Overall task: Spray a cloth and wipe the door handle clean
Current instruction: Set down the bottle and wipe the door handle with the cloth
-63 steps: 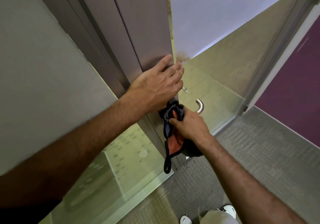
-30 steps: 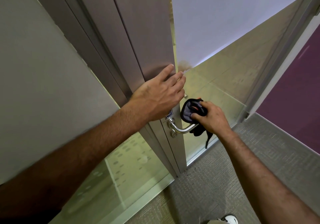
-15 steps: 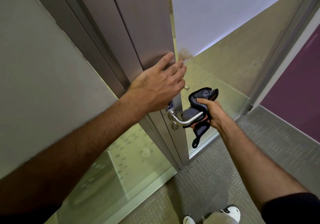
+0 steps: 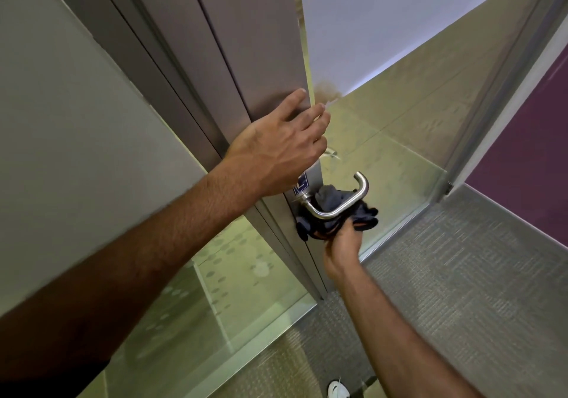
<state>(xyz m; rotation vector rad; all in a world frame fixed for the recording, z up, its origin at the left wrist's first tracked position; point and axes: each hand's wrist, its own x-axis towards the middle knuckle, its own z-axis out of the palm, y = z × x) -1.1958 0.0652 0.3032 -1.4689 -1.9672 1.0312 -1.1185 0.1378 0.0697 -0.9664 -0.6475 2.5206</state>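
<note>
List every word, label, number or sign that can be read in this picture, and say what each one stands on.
Nothing here can be read for certain.
Blue sticker on the door edge above the door handle: a white mark shows, but the left hand covers part of it and it is too small to read.
Cloth in the right hand: no print visible.

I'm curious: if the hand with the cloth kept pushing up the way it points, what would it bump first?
Probably the metal door handle: the right hand already presses the dark cloth up under it.
</note>
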